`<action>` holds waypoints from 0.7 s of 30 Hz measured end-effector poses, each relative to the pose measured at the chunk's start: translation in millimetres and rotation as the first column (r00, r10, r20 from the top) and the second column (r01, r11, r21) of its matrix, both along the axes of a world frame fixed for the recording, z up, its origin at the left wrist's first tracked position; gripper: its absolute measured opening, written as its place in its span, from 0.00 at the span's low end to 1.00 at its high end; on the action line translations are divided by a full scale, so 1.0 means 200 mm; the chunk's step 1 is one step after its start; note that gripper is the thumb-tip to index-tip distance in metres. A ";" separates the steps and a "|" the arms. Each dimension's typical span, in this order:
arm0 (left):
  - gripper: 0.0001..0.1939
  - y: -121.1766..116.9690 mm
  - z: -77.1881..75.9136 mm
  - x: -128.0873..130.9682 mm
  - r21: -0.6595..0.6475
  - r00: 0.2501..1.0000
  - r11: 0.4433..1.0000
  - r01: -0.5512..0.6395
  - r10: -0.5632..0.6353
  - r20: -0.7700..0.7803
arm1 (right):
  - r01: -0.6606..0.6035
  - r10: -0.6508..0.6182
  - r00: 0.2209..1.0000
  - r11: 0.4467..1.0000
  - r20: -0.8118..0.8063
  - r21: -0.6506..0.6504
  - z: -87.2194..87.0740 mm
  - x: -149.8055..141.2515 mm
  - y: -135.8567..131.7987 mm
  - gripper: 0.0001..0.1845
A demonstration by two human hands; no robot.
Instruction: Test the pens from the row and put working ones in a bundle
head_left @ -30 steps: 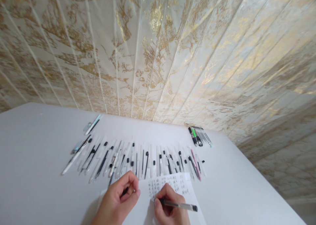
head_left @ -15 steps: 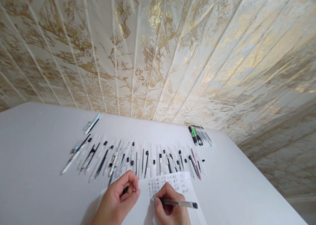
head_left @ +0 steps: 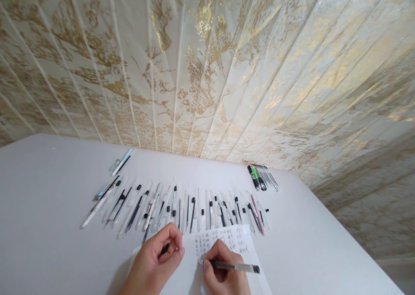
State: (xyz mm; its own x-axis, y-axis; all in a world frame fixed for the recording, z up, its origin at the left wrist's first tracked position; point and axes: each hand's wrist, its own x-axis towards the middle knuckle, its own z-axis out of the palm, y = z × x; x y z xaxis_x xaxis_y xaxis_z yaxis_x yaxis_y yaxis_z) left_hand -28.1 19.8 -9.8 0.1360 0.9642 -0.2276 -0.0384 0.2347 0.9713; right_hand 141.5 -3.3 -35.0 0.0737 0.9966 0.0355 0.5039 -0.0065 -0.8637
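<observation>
My right hand (head_left: 225, 269) grips a pen (head_left: 238, 267) with a dark grip, a see-through barrel and a black end. Its tip, hidden by my fingers, points down at a white sheet of paper (head_left: 181, 269). Rows of small dark handwriting (head_left: 215, 242) cover the sheet's upper right part. My left hand (head_left: 162, 256) rests curled on the sheet's left side, thumb and fingers closed. Between them shows a small black piece (head_left: 164, 249) that looks like a pen cap, mostly hidden.
Beyond the paper, a long row of pen parts, clear barrels, refills and black caps (head_left: 193, 200) spans the white table (head_left: 48, 191). A pink pen (head_left: 257, 215) lies at its right. Black and green pens (head_left: 255, 178) sit behind, near the patterned wall (head_left: 181, 70). A light-blue pen (head_left: 122, 162) is far left.
</observation>
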 end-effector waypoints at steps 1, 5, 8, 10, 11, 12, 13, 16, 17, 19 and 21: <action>0.11 0.00 0.00 0.00 -0.004 1.000 1.000 0.001 -0.001 0.005 | 0.003 -0.003 1.000 1.000 -0.004 0.001 0.00 0.00 0.00 0.08; 0.10 0.00 0.00 0.00 0.002 1.000 1.000 -0.002 0.002 -0.021 | 0.017 -0.017 1.000 1.000 -0.010 0.003 0.01 0.00 0.00 0.08; 0.10 0.00 0.01 0.00 0.018 0.999 1.000 0.002 -0.001 -0.042 | 0.026 -0.026 1.000 1.000 -0.011 0.008 0.01 -0.01 0.00 0.09; 0.10 0.00 0.01 0.00 0.021 0.999 1.000 0.011 -0.011 -0.031 | 0.029 -0.029 0.999 1.000 -0.024 0.011 0.01 -0.01 0.00 0.09; 0.10 0.00 0.01 0.00 0.019 1.000 1.000 0.018 -0.018 -0.024 | 0.027 -0.027 0.999 1.000 -0.033 0.011 0.01 -0.01 0.00 0.09; 0.10 0.00 0.00 0.00 0.017 0.999 0.999 0.029 -0.028 -0.018 | 0.025 -0.024 0.999 1.000 -0.042 0.011 0.00 0.00 0.00 0.10; 0.10 0.00 0.00 0.00 0.016 0.999 0.999 0.042 -0.041 -0.018 | 0.024 -0.023 0.998 1.000 -0.053 0.013 -0.01 0.00 0.00 0.10; 0.09 0.00 -0.01 0.00 0.024 0.996 0.997 0.079 -0.077 -0.051 | 0.053 -0.048 0.991 0.998 -0.125 0.041 -0.04 0.02 -0.01 0.10; 0.08 0.00 -0.02 0.00 0.031 0.994 0.996 0.087 -0.084 -0.070 | 0.072 -0.061 0.984 0.996 -0.166 0.060 -0.04 0.02 -0.01 0.10; 0.06 0.00 -0.02 0.00 0.047 0.989 0.994 0.103 -0.097 -0.109 | 0.102 -0.069 0.965 0.988 -0.252 0.120 -0.04 0.02 -0.02 0.09; 0.04 0.00 -0.03 0.00 0.060 0.983 0.990 0.126 -0.117 -0.142 | 0.090 -0.023 0.953 0.974 -0.303 0.210 -0.03 0.00 -0.03 0.10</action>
State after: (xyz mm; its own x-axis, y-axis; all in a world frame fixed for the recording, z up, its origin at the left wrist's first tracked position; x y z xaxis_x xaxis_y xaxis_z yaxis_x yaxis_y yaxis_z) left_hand -27.5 20.8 -16.3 0.2249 0.9564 -0.1864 0.1217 0.1622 0.9792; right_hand 141.9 -9.7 -40.4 0.1704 0.9606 0.2195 0.2288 0.1781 -0.9570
